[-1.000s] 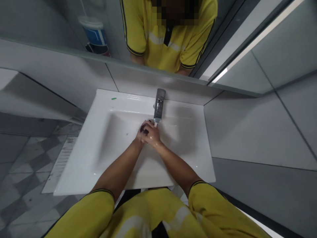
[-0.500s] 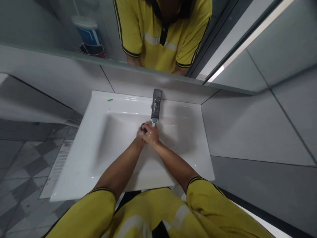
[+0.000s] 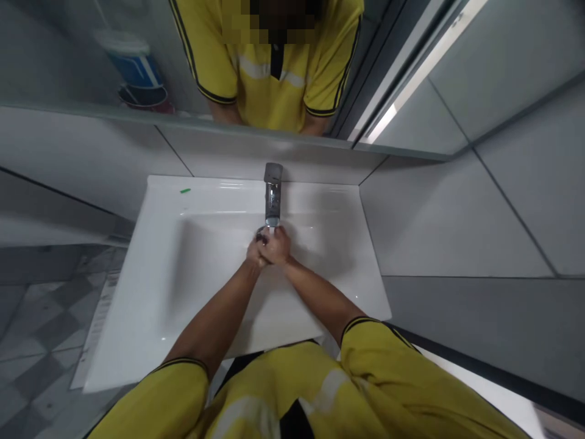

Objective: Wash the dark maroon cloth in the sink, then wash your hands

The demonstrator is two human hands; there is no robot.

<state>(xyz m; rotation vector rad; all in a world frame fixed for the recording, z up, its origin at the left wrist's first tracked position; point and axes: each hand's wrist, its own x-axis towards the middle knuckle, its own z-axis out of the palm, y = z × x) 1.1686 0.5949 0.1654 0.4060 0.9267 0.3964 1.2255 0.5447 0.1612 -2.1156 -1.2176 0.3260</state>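
Note:
Under the spout of a chrome faucet (image 3: 273, 201), water runs onto my two wet hands, which are clasped together over a white washbasin (image 3: 123, 323). My right hand (image 3: 278, 245) lies on top, its fingers curled over the left. Beneath it and to its left is my left hand (image 3: 254, 252), closed against the right, with most of its fingers hidden. A small dark patch shows at the hands' left edge; whether it is the drain or something held cannot be told.
A small green scrap (image 3: 185, 191) lies on the basin's back left ledge. Behind the faucet are a tiled wall (image 3: 219, 152) and a mirror (image 3: 315, 131) reflecting a yellow shirt and a blue-and-white bucket. A tiled wall (image 3: 457, 225) closes the right side.
The view has shifted, so the basin and faucet appear a little farther left. My hands remain together under the spout, with the fingers slightly rearranged.

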